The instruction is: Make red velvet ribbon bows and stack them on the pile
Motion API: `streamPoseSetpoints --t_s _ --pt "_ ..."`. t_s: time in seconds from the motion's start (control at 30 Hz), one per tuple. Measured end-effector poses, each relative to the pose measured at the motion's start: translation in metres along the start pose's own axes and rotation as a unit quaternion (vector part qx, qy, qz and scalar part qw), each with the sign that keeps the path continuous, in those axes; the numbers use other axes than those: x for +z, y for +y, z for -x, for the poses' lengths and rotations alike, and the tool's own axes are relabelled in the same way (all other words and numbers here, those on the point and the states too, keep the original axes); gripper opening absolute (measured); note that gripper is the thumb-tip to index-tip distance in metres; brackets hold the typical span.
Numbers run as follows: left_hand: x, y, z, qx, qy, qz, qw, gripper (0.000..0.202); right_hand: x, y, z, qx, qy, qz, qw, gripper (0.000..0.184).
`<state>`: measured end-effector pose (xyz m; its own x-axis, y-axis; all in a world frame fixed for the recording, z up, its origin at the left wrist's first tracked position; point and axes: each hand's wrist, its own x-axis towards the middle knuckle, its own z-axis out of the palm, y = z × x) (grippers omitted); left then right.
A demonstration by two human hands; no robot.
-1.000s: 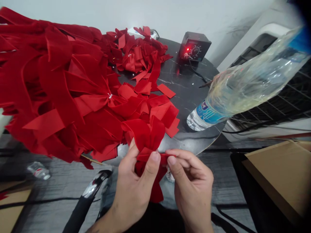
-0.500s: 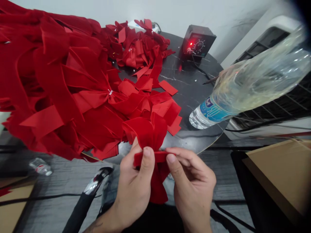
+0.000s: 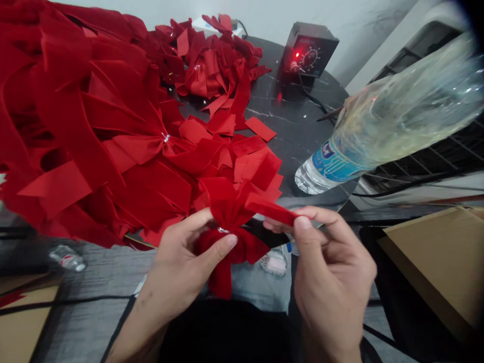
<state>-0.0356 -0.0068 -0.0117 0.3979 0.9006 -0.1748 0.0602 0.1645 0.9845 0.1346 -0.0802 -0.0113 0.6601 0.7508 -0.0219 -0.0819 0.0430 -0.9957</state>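
A left hand (image 3: 181, 262) is gripping a red velvet bow (image 3: 227, 206) at the table's near edge, most fingertips disappearing behind the fabric, while the right hand (image 3: 328, 267) is pinching a red ribbon strip (image 3: 270, 206). Beyond, heaped red bows (image 3: 124, 121) are covering much of the black marbled table (image 3: 280, 116), spilling out of frame at left; a labeled plastic bottle (image 3: 333, 166) is blurring toward its top.

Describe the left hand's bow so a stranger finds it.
Find the dark table, then the left hand at its near edge. It holds the red bow, a silvery tie at its middle. Unlike the piled bows, this one is held.
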Motion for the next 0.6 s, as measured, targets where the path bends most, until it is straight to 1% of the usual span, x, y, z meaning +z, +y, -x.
streamPoseSetpoints --t_s 0.03,0.07,0.1,0.13,0.2,0.27,0.33,0.47,0.6 --pt "-0.001 0.001 0.001 0.005 0.022 -0.017 1.000 0.018 0.000 -0.003 0.001 0.010 0.002 -0.024 1.000 0.006" --pt "-0.002 0.002 0.002 0.010 0.050 -0.037 0.998 0.010 0.000 -0.006 0.003 0.026 -0.012 -0.050 0.998 0.007" --pt "-0.002 0.004 0.002 0.012 0.080 -0.056 0.995 0.006 0.000 -0.009 0.005 0.046 -0.038 -0.076 0.995 0.007" --pt "-0.001 0.007 0.003 0.011 0.106 -0.068 0.992 0.006 0.002 -0.011 0.009 0.067 -0.071 -0.098 0.990 0.008" --pt "0.000 0.012 0.004 0.009 0.133 -0.074 0.988 0.012 0.005 -0.013 0.017 0.091 -0.117 -0.106 0.983 0.011" --pt "0.001 0.016 0.006 0.012 0.138 -0.067 0.988 0.020 0.008 -0.011 0.025 0.095 -0.131 -0.072 0.984 0.014" --pt "-0.001 0.017 0.008 0.007 0.141 -0.045 0.989 0.027 0.009 -0.005 0.031 0.095 -0.128 -0.034 0.987 0.015" --pt "-0.004 0.014 0.012 -0.016 0.116 0.046 0.992 0.048 0.008 0.001 0.036 0.080 -0.107 -0.054 0.990 0.011" --pt "0.002 0.012 0.019 -0.012 0.083 0.077 0.993 0.059 0.009 -0.004 0.034 0.052 -0.101 -0.038 0.993 0.011"
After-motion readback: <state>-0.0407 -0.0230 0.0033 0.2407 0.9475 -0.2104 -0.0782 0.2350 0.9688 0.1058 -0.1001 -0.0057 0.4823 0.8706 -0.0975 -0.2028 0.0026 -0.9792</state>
